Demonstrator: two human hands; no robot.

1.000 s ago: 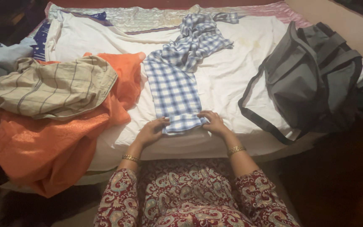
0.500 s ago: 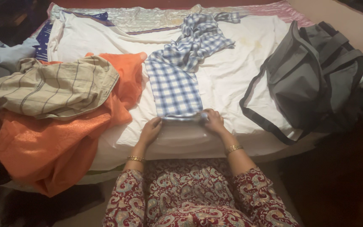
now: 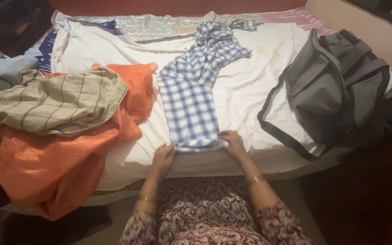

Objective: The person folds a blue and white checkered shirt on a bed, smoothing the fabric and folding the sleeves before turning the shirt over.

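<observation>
At the bed's near edge, both hands' fingers (image 3: 165, 152) pinch the blue checked cloth's (image 3: 189, 106) folded end beside a grey bag (image 3: 336, 86).

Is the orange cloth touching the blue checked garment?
Touching. The head view shows the orange cloth's upper corner meeting the blue checked garment's left edge, no white sheet between.

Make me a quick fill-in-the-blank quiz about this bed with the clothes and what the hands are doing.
1. Both hands, left hand and right hand, grip the near end of a blue and white ____ cloth.
2. The striped beige garment lies on top of an ____ cloth.
3. The grey bag sits on the person's ____ side of the bed.

Missing words: checked; orange; right
</observation>
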